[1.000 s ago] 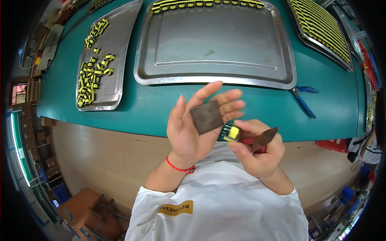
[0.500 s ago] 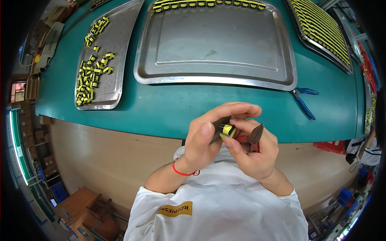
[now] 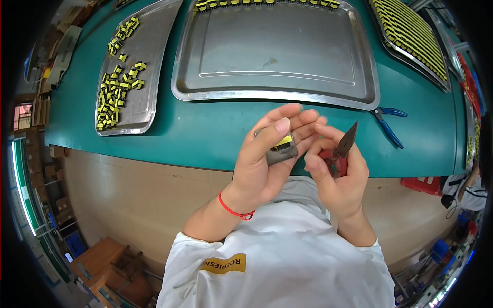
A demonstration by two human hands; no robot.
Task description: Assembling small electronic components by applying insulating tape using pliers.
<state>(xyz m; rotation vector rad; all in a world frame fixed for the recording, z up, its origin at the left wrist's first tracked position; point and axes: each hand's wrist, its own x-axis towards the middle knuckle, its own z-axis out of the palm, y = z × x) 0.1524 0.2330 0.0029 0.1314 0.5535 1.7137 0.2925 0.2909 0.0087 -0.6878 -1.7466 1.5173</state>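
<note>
My left hand [image 3: 259, 172], with a red cord bracelet at its wrist, grips a dark grey block [image 3: 288, 154] between thumb and fingers. A small yellow-and-black transformer [image 3: 284, 141] sits at the block, partly covered by my thumb; its pins cannot be made out. Just to the right, my right hand [image 3: 345, 182] is closed around red-handled pliers [image 3: 347, 141], whose dark pointed jaws stick up past the fingers. The pliers are apart from the transformer. Both hands are over the near edge of the green table [image 3: 205, 138].
A metal tray [image 3: 277, 77] lies ahead, a row of transformers along its far edge. On the left tray [image 3: 146, 87] are loose transformers [image 3: 110, 100]; dense rows fill the right tray [image 3: 408, 41]. Blue-handled pliers [image 3: 389, 133] lie nearby. Another person [image 3: 468, 194] is at far right.
My right hand has drawn away from the transformer to the right, still holding the red-handled pliers. The left hand has turned and risen slightly with the block.
</note>
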